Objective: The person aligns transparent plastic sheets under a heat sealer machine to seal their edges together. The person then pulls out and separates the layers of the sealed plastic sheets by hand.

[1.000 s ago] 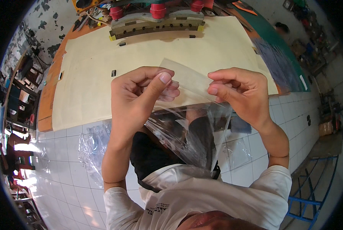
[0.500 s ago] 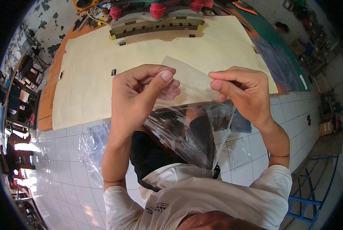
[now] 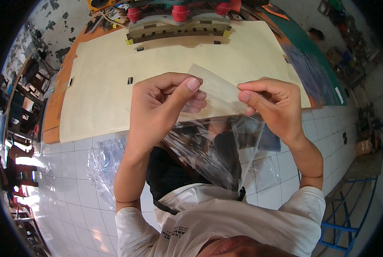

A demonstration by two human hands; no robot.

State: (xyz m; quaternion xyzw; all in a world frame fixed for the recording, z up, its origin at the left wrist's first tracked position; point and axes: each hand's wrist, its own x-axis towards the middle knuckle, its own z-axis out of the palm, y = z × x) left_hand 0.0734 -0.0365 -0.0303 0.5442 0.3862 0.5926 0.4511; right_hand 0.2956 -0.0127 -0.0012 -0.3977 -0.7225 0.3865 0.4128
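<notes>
Between my two hands hangs a clear plastic sheet [image 3: 213, 150], thin and shiny, possibly a bag; its folded upper edge slants down to the right. My left hand [image 3: 165, 100] pinches that edge between thumb and forefinger, with the other fingers curled behind the film and showing through it. On the right, my right hand [image 3: 273, 100] grips the edge between thumb and fingertips. The lower part of the plastic droops over my lap in creases. Both hands are raised above the near edge of a table covered by a cream sheet [image 3: 101, 98].
At the table's far side stands a press-like machine bar [image 3: 178, 31] with red cylinders [image 3: 180, 13]. A stack of clear plastic sheets [image 3: 313, 77] lies at the right. Crumpled plastic [image 3: 105, 162] rests on the tiled floor, left of me. A blue metal frame [image 3: 345, 227] stands lower right.
Both hands and the plastic have shifted slightly to the right in the picture, the left hand a little more. The grip on the plastic stays the same. The whole view has moved slightly.
</notes>
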